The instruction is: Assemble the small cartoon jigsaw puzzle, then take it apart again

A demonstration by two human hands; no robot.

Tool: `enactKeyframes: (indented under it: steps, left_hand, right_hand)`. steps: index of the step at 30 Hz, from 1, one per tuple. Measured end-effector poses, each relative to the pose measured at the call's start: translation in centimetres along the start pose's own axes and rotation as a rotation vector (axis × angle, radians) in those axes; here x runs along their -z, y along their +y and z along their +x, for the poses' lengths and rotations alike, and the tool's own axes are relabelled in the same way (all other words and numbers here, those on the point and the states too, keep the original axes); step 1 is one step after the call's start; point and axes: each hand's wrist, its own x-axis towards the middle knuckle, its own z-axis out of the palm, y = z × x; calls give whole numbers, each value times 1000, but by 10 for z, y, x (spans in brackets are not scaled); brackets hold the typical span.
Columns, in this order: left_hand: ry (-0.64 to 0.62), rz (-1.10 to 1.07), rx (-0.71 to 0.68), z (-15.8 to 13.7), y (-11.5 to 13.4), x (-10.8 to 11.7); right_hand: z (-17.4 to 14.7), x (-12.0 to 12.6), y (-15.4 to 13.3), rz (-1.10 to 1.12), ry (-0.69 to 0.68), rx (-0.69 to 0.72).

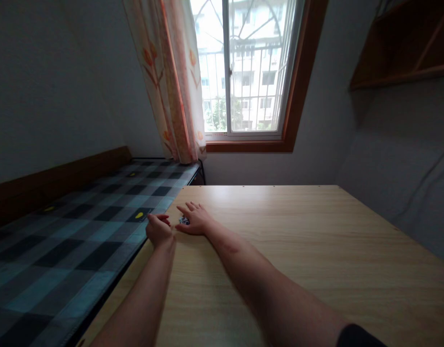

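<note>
My right hand [195,219] lies palm down near the left edge of the wooden tabletop [279,250], with its fingers spread. Between its thumb and forefinger, a small cluster of bluish-grey pieces [184,220] shows on the wood; their kind is too small to make out, and the palm may cover more. Just to the left, at the table's edge, my left hand [159,229] is closed with its fingers curled in. What it holds, if anything, is hidden. A small gap separates the two hands.
A bed with a dark checked cover [91,241] runs along the table's left side. Behind stand a patterned curtain [174,86] and a barred window [254,72]. A wooden wall shelf [406,53] hangs at the upper right.
</note>
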Motion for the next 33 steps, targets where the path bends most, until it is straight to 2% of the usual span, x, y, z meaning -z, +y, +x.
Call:
enactKeyframes:
  steps: [4, 7, 12, 15, 17, 20, 24, 27, 29, 30, 33]
  left_hand:
    - [-26, 90, -71, 0, -2, 1]
    - [-96, 224, -202, -2, -1, 4]
    - [-231, 397, -461, -16, 3, 6]
    - [-392, 456, -696, -32, 7, 3]
    - [-515, 483, -877, -44, 11, 1]
    - [-693, 533, -1115, -69, 20, -4]
    - [-1000, 572, -1302, -124, 45, -10]
    - [-1289, 671, -1335, -188, 70, -2]
    - [-1443, 724, -1313, -233, 82, 13]
    - [-1492, 768, -1290, -253, 85, 23]
    - [-1491, 881, -1128, -292, 80, 55]
  right_hand:
    - [-21, 11, 17, 82, 81, -93]
    - [-59, 39, 56, 12, 42, -239]
    - [-164, 104, 138, -217, -52, -525]
    - [-233, 127, 160, -298, -60, -652]
    - [-273, 132, 159, -318, -87, -673]
    - [-315, 130, 140, -316, -79, -689]
    - [-336, 125, 113, -296, -58, -717]
    - [-334, 127, 105, -281, -39, -748]
    - [-332, 129, 104, -272, -25, -760]
    - [-332, 129, 103, -267, -17, -762]
    - [-333, 130, 103, -253, 1, -763]
